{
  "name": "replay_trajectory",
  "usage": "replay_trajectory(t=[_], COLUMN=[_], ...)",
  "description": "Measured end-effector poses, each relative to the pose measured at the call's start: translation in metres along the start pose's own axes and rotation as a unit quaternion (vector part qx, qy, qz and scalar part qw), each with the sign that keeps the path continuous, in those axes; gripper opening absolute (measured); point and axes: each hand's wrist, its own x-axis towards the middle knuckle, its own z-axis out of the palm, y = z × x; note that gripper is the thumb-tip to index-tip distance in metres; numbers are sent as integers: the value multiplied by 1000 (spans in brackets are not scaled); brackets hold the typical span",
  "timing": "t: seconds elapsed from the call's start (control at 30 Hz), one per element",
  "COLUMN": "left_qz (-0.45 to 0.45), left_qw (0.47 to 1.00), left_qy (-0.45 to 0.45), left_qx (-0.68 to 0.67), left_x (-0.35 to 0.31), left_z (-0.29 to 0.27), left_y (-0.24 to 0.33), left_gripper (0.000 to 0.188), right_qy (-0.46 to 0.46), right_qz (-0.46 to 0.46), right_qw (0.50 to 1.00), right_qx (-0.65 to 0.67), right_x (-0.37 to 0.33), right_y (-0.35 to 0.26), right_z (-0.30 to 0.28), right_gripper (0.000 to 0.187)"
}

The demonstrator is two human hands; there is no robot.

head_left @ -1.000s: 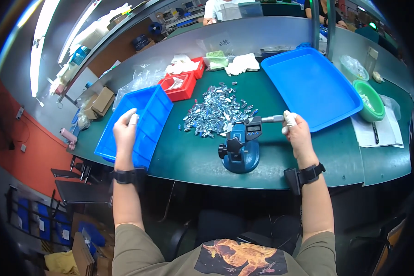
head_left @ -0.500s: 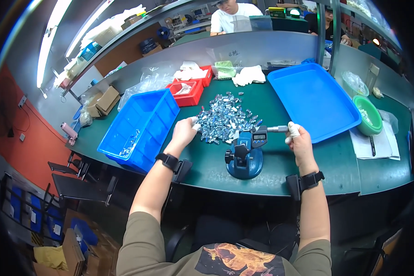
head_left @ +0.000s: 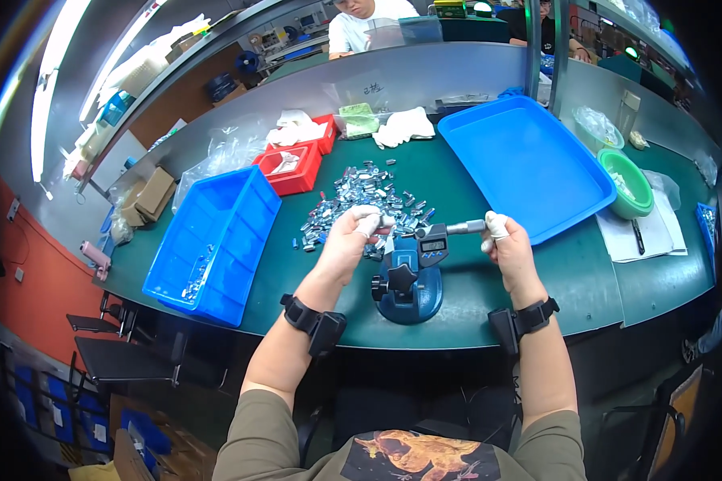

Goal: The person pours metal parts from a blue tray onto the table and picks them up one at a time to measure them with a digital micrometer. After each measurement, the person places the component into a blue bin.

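A digital micrometer (head_left: 433, 246) is clamped in a blue stand (head_left: 409, 297) at the near edge of the green table. My right hand (head_left: 509, 248), wearing white finger covers, pinches the thimble at the micrometer's right end. Just left of the micrometer's frame is my left hand (head_left: 351, 240), also with covered fingertips. Its thumb and fingers are closed on a small metal part, mostly hidden by the fingers. Behind that hand spreads a loose pile of small shiny metal parts (head_left: 369, 188).
To the left stands a deep blue bin (head_left: 253, 232) with some small parts inside. Red boxes (head_left: 297, 178) and white cloths (head_left: 405, 127) lie farther back. A large blue tray (head_left: 529, 172) is at the right, beside a green bowl (head_left: 635, 204), paper and a pen (head_left: 638, 236).
My left hand has moved right from the pile's left edge to beside the micrometer. My right hand stays at the thimble. The whole view has shifted slightly.
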Motion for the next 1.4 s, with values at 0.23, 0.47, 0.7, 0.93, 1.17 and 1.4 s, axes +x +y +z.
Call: replay_trajectory(t=[0.23, 0.47, 0.7, 0.93, 1.17, 1.4], left_qz=[-32, -84, -76, -78, -65, -12], left_qw=[979, 969, 968, 968, 972, 981], left_qy=[-24, -17, -19, -20, -37, -28], left_qx=[-200, -233, -238, -237, -221, -192], left_x=[-8, -12, -11, -12, -11, -6], left_z=[24, 22, 19, 19, 18, 19], left_y=[-12, -10, -13, -14, -11, -22], left_gripper=[26, 24, 23, 23, 23, 19], right_qy=[11, 18, 17, 22, 32, 3], right_qz=[4, 8, 16, 53, 43, -11], right_qw=[1000, 999, 999, 998, 998, 1000], right_qx=[-16, -30, -29, -13, -12, -4], right_x=[0, -2, -1, -2, -1, 0], right_y=[2, -1, 2, 1, 0, 5], right_z=[2, 3, 4, 4, 3, 2], right_gripper=[26, 27, 31, 35, 35, 30])
